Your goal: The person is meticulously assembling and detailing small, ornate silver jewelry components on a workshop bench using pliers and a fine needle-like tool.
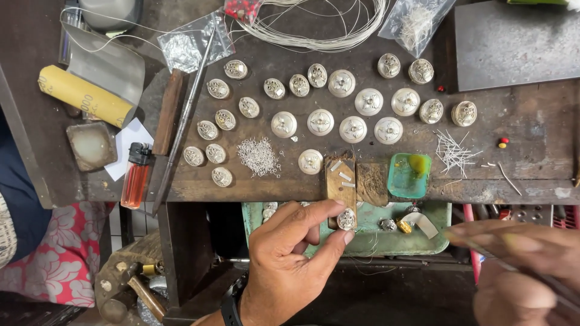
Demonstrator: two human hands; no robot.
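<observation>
My left hand point(290, 253) pinches a small round silver ornament point(346, 219) between thumb and forefinger, holding it against the end of a wooden bench peg point(340, 181). A dark watch sits on that wrist. My right hand point(519, 265) is at the lower right, blurred, gripping a thin dark tool point(544, 281) that points left toward the ornament. On the dark workbench point(519, 133) above lie several similar round silver pieces point(320, 122) in rows, a pile of tiny silver rings point(260, 156) and a scatter of short wire pins point(453, 151).
A green tray point(435, 241) under the bench edge holds small metal bits. A small green dish point(409, 175), an orange lighter point(136, 175), a sandpaper roll point(84, 95), a wire coil point(320, 30), plastic bags and a long rod point(184, 121) lie around. Floral cloth point(60, 253) lower left.
</observation>
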